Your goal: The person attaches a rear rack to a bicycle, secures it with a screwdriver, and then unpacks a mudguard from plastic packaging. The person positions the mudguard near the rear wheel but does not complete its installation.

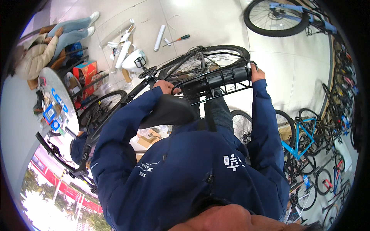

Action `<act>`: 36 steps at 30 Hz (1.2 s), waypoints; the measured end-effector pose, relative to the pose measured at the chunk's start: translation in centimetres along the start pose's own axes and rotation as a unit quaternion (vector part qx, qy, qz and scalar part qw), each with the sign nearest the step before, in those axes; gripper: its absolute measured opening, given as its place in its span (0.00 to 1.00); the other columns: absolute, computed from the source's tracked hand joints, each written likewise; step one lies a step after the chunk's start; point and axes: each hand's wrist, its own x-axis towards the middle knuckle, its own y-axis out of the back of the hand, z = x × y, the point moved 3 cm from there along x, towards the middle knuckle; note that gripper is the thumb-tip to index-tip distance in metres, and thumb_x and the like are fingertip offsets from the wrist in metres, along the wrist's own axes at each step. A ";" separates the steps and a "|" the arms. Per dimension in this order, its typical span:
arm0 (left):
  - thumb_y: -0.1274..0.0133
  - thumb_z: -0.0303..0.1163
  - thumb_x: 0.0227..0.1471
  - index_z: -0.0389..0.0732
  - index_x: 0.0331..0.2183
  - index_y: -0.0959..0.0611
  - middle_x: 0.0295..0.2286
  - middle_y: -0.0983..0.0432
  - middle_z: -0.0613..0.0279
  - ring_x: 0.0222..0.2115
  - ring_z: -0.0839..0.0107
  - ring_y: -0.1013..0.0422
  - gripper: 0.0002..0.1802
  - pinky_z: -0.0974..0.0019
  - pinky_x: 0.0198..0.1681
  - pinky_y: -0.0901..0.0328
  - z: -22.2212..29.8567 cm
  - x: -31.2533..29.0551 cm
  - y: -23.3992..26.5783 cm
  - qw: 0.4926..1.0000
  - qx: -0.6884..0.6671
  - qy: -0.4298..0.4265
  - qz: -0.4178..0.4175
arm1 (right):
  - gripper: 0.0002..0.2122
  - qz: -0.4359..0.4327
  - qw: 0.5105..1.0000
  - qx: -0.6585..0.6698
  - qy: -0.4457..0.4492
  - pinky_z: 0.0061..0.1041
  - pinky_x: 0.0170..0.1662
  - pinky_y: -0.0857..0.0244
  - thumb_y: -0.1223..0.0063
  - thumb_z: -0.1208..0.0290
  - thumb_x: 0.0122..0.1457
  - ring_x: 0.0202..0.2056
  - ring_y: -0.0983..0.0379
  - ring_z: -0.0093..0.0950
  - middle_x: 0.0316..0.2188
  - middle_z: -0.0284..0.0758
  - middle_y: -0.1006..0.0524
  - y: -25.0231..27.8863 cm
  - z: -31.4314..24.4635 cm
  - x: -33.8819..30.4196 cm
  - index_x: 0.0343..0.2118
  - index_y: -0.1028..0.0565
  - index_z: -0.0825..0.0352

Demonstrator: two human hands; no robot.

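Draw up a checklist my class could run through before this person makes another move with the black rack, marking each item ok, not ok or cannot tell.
1. Left hand has a grip on the rack: ok, at the end near the saddle.
2. Right hand has a grip on it: ok, at the opposite end.
3. Rack fastened to the bicycle: cannot tell, no fastening shows clearly.
4. Screwdriver in hand: not ok, it lies on the floor.
5. Loose items picked up off the floor: not ok, a white tube lies near the screwdriver.
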 end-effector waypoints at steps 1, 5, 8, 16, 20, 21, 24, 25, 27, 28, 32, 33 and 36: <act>0.30 0.56 0.48 0.41 0.30 0.09 0.19 0.21 0.66 0.22 0.78 0.27 0.25 0.68 0.28 0.33 0.2 -0.2 0.1 1.000 -0.015 -0.014 -0.002 | 0.33 -0.002 1.000 0.015 -0.006 0.40 0.38 0.32 0.49 0.39 0.61 0.27 0.24 0.45 0.21 0.51 0.22 0.0 -0.1 -0.1 0.28 0.19 0.75; 0.30 0.51 0.50 0.40 0.32 0.09 0.19 0.23 0.68 0.22 0.82 0.31 0.21 0.69 0.27 0.35 0.7 -0.6 0.0 0.999 -0.032 -0.036 0.003 | 0.32 -0.014 0.999 0.015 -0.037 0.38 0.39 0.31 0.49 0.40 0.61 0.28 0.24 0.43 0.23 0.50 0.21 0.1 -0.4 -0.4 0.30 0.19 0.75; 0.31 0.46 0.52 0.39 0.34 0.10 0.20 0.23 0.69 0.23 0.83 0.33 0.19 0.69 0.27 0.36 0.3 -0.3 -0.2 0.998 -0.043 -0.042 -0.014 | 0.31 -0.025 0.998 0.021 -0.049 0.38 0.40 0.30 0.48 0.40 0.61 0.30 0.23 0.44 0.25 0.51 0.20 0.1 -0.4 -0.5 0.32 0.18 0.74; 0.33 0.36 0.55 0.35 0.35 0.11 0.23 0.23 0.75 0.24 0.84 0.33 0.13 0.72 0.27 0.36 -1.3 0.7 -1.1 0.986 -0.157 -0.053 -0.032 | 0.31 -0.028 0.998 0.025 -0.057 0.36 0.42 0.30 0.49 0.41 0.61 0.33 0.21 0.44 0.28 0.52 0.19 -0.1 -0.2 -0.2 0.35 0.17 0.74; 0.33 0.38 0.55 0.35 0.36 0.11 0.24 0.23 0.75 0.26 0.84 0.32 0.14 0.72 0.28 0.35 -0.8 0.0 -0.8 0.977 -0.179 -0.105 -0.040 | 0.30 -0.023 0.997 0.051 -0.050 0.35 0.42 0.30 0.48 0.42 0.61 0.33 0.21 0.42 0.28 0.51 0.19 0.0 -0.3 -0.3 0.36 0.17 0.74; 0.33 0.38 0.56 0.35 0.36 0.11 0.24 0.23 0.75 0.26 0.84 0.32 0.15 0.72 0.28 0.35 -0.6 -0.2 -0.8 0.978 -0.171 -0.111 -0.037 | 0.30 -0.030 0.996 0.057 -0.061 0.35 0.43 0.30 0.48 0.42 0.61 0.33 0.21 0.42 0.28 0.51 0.19 -0.1 -0.2 -0.3 0.36 0.17 0.74; 0.32 0.42 0.54 0.36 0.35 0.10 0.24 0.21 0.72 0.26 0.83 0.30 0.17 0.70 0.29 0.34 -0.3 -0.5 -0.6 0.984 -0.163 -0.065 -0.018 | 0.30 -0.040 0.995 0.069 -0.066 0.34 0.43 0.30 0.49 0.43 0.61 0.33 0.21 0.40 0.28 0.50 0.19 -0.2 -0.3 -0.4 0.36 0.17 0.75; 0.32 0.43 0.54 0.37 0.35 0.10 0.24 0.21 0.71 0.26 0.82 0.30 0.17 0.70 0.29 0.34 -0.3 -0.5 -0.6 0.989 -0.146 -0.032 -0.012 | 0.30 -0.039 0.995 0.076 -0.059 0.34 0.42 0.30 0.49 0.43 0.62 0.33 0.21 0.40 0.28 0.50 0.19 -0.2 -0.4 -0.4 0.36 0.17 0.75; 0.30 0.46 0.51 0.37 0.32 0.10 0.22 0.20 0.68 0.22 0.81 0.30 0.20 0.69 0.26 0.35 -0.5 -0.5 -0.5 0.992 -0.123 0.039 0.007 | 0.30 -0.020 0.996 0.075 -0.046 0.34 0.42 0.30 0.49 0.43 0.62 0.32 0.21 0.39 0.27 0.50 0.19 -0.1 -0.5 -0.5 0.36 0.18 0.75; 0.29 0.48 0.50 0.37 0.33 0.10 0.22 0.20 0.67 0.22 0.81 0.29 0.22 0.70 0.26 0.34 -0.4 -0.4 -0.4 0.992 -0.120 0.043 -0.001 | 0.30 -0.025 0.995 0.088 -0.049 0.34 0.42 0.30 0.49 0.43 0.62 0.33 0.21 0.40 0.28 0.50 0.19 -0.1 -0.5 -0.6 0.36 0.18 0.75; 0.29 0.52 0.48 0.37 0.34 0.10 0.22 0.18 0.65 0.22 0.80 0.27 0.25 0.70 0.27 0.31 -0.1 -0.4 -0.3 0.993 -0.114 0.027 -0.011 | 0.30 -0.026 0.997 0.058 -0.048 0.34 0.45 0.29 0.50 0.42 0.61 0.36 0.20 0.42 0.31 0.51 0.18 0.2 -0.8 -0.9 0.39 0.17 0.72; 0.29 0.51 0.49 0.37 0.35 0.10 0.22 0.18 0.65 0.22 0.80 0.27 0.25 0.69 0.28 0.31 0.0 -0.3 -0.4 0.995 -0.101 0.014 -0.013 | 0.29 -0.041 0.996 0.064 -0.044 0.34 0.46 0.29 0.50 0.42 0.61 0.37 0.20 0.43 0.32 0.50 0.17 0.2 -1.0 -0.8 0.39 0.17 0.71; 0.31 0.45 0.53 0.37 0.37 0.10 0.24 0.17 0.66 0.25 0.80 0.27 0.20 0.69 0.32 0.30 0.0 -0.4 -0.3 0.996 -0.086 -0.003 -0.003 | 0.29 -0.050 0.992 0.096 -0.057 0.34 0.47 0.29 0.52 0.42 0.62 0.40 0.19 0.43 0.35 0.48 0.16 0.2 -1.5 -1.1 0.41 0.16 0.69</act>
